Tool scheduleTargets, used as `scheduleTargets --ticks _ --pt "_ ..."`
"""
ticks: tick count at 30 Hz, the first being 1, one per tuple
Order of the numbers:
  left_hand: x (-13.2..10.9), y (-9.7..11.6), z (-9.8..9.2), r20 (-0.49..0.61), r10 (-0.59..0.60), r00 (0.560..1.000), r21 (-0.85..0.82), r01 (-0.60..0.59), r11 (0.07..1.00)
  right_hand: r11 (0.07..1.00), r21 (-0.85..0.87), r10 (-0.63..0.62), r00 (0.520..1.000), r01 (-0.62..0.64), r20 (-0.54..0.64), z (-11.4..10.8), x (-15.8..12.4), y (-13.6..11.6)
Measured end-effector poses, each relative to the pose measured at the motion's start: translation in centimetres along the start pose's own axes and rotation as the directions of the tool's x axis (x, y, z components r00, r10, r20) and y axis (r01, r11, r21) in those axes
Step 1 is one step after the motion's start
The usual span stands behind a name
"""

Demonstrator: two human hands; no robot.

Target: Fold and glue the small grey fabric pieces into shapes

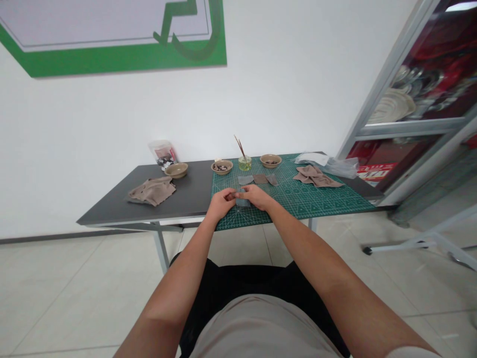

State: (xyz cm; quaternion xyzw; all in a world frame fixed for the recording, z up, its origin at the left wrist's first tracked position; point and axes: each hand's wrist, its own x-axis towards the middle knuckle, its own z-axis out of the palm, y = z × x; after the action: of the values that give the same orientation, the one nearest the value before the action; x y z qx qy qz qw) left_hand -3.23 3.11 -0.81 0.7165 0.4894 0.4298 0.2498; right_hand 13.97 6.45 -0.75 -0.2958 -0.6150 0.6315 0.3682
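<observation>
On the table (186, 199), at the near edge of the green mat (316, 194), both hands meet. The left hand (220, 201) and right hand (257, 196) each pinch closed on a small grey patch (243, 201). It lies directly between them, touching both, equally near each. Its long axis is too small to tell.

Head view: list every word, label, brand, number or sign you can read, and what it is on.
No text reads clearly.
Wall sign: green graphic only, no letters legible.
Cutting mat: printed grid marks, too small.
Bag: red label, blurred.
Red box: white label, blurred.
Grey piece, held by left hand and right hand: no print seen.
</observation>
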Motion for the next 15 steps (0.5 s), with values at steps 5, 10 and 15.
scheduleTargets --ticks 5,10,15 --pt "-0.06 0.11 -0.10 -0.025 0.027 0.999 0.034 -0.026 0.999 0.997 -0.074 -0.015 1.000 0.013 -0.022 -0.15 0.14 0.12" --pt "0.04 0.01 -0.36 -0.040 -0.007 0.999 -0.148 0.001 0.989 1.000 -0.006 -0.024 1.000 0.024 -0.006 -0.65 0.39 0.67" --pt "0.03 0.04 -0.31 -0.049 -0.016 0.999 -0.222 0.005 0.975 0.998 0.067 0.020 0.999 -0.018 -0.028 -0.60 0.30 0.64"
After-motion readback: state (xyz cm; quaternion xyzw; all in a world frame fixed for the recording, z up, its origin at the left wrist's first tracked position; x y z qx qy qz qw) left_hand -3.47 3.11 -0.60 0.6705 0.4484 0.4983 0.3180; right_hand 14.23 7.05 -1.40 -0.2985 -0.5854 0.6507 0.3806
